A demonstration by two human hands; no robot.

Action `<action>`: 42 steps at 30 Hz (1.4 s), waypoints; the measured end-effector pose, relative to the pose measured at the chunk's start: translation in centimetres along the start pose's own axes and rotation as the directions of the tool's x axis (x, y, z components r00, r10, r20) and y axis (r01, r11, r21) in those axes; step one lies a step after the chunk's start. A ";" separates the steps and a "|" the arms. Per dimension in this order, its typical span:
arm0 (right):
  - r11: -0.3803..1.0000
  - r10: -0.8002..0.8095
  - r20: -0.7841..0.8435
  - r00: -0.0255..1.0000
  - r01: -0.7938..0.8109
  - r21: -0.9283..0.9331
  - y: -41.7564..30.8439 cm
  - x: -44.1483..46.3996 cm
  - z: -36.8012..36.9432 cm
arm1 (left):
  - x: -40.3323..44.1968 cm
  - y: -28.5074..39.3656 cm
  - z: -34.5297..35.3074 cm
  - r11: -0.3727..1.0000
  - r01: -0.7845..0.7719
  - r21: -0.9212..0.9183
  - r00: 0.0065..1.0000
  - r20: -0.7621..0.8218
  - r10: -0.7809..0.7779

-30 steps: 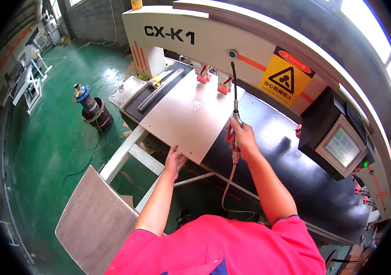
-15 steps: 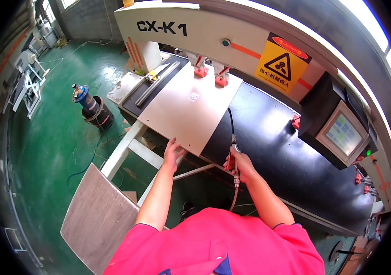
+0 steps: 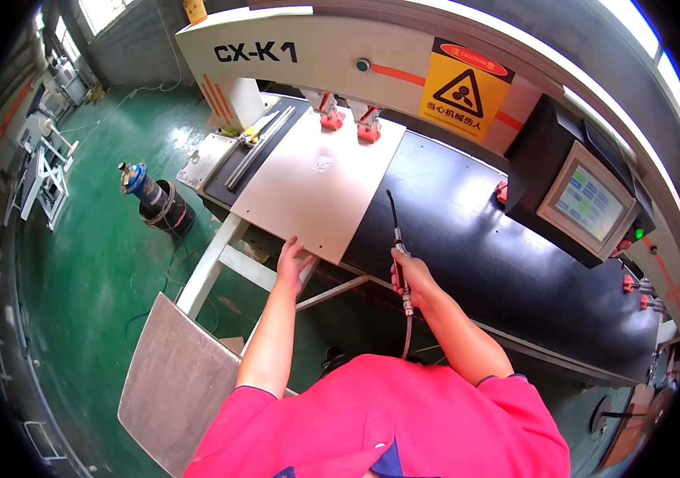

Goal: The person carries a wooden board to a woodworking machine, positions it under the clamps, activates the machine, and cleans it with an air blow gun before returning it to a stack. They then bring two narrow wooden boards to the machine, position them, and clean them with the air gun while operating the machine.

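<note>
A pale flat panel (image 3: 320, 187) lies on the machine's black bed (image 3: 467, 215), its far edge by two red clamps (image 3: 330, 119). At the panel's near edge is my left hand (image 3: 292, 263), fingers spread, holding nothing. My right hand (image 3: 410, 275) is wrapped round an air gun (image 3: 399, 239) with a long thin black nozzle, which points away from me over the bed, right of the panel. A hose runs down from the gun's lower end.
A control box with a lit screen (image 3: 587, 197) juts out at the right. Metal bars (image 3: 260, 147) lie left of the panel. A grey-brown board (image 3: 177, 382) is at the lower left. A black bucket (image 3: 169, 211) with a blue tool stands on the green floor.
My right hand has brought the air gun down towards me, off the panel's right side. My left hand remains by the near edge. The whole view has shifted slightly.
</note>
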State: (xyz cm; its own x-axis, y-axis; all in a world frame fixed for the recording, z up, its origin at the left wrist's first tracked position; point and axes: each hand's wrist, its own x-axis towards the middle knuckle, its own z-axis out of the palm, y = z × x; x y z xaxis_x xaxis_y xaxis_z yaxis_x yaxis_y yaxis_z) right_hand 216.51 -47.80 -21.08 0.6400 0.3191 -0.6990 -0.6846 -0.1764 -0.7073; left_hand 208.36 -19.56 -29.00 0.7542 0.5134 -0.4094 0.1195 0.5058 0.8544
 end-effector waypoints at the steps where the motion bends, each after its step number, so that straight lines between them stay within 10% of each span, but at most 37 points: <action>1: 1.000 0.015 -0.010 1.000 -0.014 0.011 0.2 -0.1 -0.3 | 0.1 0.0 -0.1 1.000 0.002 0.002 1.000 0.004 -0.002; 15: 0.990 -0.012 -0.026 1.000 0.015 0.143 0.1 -3.0 -6.1 | 0.5 -0.2 1.0 0.988 0.019 0.152 0.998 -0.055 -0.011; 18: 0.990 -0.033 0.005 0.999 0.032 0.134 0.6 -3.8 -7.9 | 1.9 -1.2 2.2 0.694 -0.142 0.706 0.974 -0.024 0.225; 19: 0.989 -0.035 0.014 0.999 0.032 0.146 0.8 -4.1 -8.5 | 1.4 -1.8 2.7 0.387 -0.140 0.912 0.944 0.004 0.331; 25: 0.978 -0.051 0.079 0.996 0.034 0.206 2.3 -5.2 -11.6 | 1.2 -2.4 7.6 -0.216 -0.202 0.955 0.948 0.246 0.203; 42: 0.976 -0.033 0.133 0.991 0.003 0.218 3.6 -5.6 -19.2 | 0.2 -1.6 11.3 -0.425 -0.085 0.901 0.982 0.148 0.117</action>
State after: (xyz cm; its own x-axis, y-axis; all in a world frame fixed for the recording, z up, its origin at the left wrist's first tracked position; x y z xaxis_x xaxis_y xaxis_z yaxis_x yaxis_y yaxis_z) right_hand 217.13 -68.09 -21.70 0.6096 0.4460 -0.6553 -0.7425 0.0318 -0.6691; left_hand 215.66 -28.11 -26.88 0.8502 0.4607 -0.2550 0.4669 -0.8834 -0.0393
